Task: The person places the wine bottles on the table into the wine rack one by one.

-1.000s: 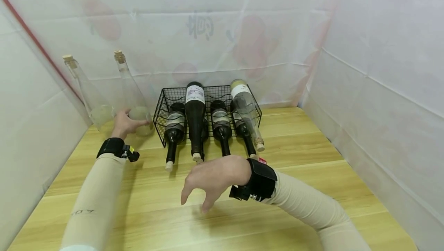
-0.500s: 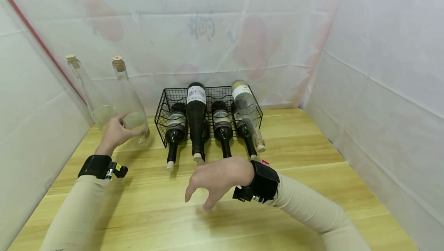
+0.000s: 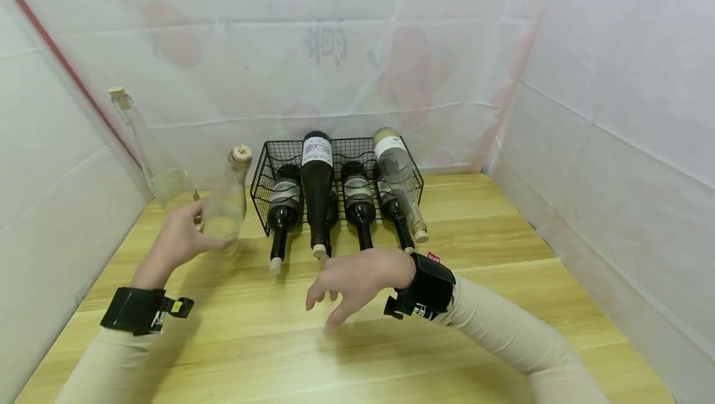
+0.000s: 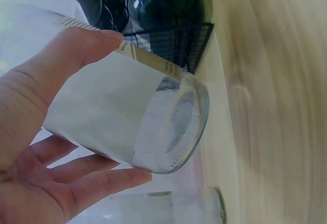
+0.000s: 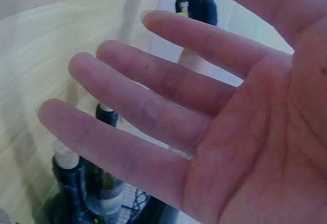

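Note:
My left hand [image 3: 181, 236] grips a clear glass bottle [image 3: 224, 205] round its lower body, thumb on one side and fingers on the other. The bottle's corked neck leans to the right, and in the left wrist view its thick glass base [image 4: 176, 127] is off the table. A second clear corked bottle [image 3: 162, 168] stands behind the hand at the left. My right hand [image 3: 360, 280] hovers over the table in front of the rack with its fingers spread, holding nothing. Below and beside it lie the corked necks of dark wine bottles [image 3: 317, 205].
A black wire rack [image 3: 259, 199] stands at the back, holding several dark bottles on their sides. A clear bottle with a pale label [image 3: 393, 168] lies on top at its right. White sheeting [image 3: 603, 81] closes off the back and sides of the wooden table [image 3: 475, 224].
My left hand has lifted the clear bottle, pulled it nearer and tipped its neck to the right. The right hand has shifted slightly to the right.

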### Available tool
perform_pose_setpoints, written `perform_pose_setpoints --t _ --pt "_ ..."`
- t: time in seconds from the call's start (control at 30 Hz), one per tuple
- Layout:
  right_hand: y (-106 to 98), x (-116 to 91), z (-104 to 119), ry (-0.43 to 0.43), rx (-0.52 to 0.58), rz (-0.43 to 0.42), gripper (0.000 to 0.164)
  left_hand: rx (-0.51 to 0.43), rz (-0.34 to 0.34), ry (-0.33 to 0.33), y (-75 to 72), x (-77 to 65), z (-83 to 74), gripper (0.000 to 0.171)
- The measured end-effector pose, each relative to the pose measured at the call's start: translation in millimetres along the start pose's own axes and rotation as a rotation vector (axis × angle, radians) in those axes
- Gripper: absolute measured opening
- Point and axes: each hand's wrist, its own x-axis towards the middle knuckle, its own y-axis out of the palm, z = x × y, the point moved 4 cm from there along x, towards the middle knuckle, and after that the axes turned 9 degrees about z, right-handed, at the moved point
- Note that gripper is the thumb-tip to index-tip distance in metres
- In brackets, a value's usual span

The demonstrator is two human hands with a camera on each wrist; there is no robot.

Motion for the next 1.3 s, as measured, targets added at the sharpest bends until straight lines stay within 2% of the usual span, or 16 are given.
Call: perform_pose_setpoints --t 0.07,0.33,0.57,0.7,0.83,1.07,1.23,1.3 --pt "2.6 -0.8 -3.6 0.011 0.016 0.004 0.044 0.022 0.008 0.012 0.8 -4.9 -5.6 0.081" --pt "13.3 -2.2 -16.7 0.051 0.072 0.011 0.044 0.175 0.019 0.109 1.5 -18.7 -30.1 0.085" --pt "21.6 -6.2 -26.7 0.135 0.030 0.016 0.043 0.283 0.041 0.145 -0.9 -29.7 -48.5 0.086" --pt "24.8 -11.0 -31.6 0.176 0.032 -0.009 0.040 0.357 0.064 0.148 -2.1 -34.8 -60.4 0.086" --pt "26.6 -14.4 -36.8 0.210 0.093 -0.060 0.032 0.438 0.096 0.142 -0.5 -37.9 -70.6 0.084" --pt "30.0 -15.0 -42.8 0.251 0.243 -0.134 0.019 0.554 0.098 0.167 8.6 -46.3 -82.0 0.083" --pt "34.0 -17.0 -47.0 0.228 0.345 -0.159 0.041 0.620 0.153 0.131 16.3 -50.5 -89.4 0.083" --pt "35.7 -18.6 -49.0 0.208 0.383 -0.159 0.042 0.629 0.189 0.108 18.8 -51.5 -91.4 0.084"
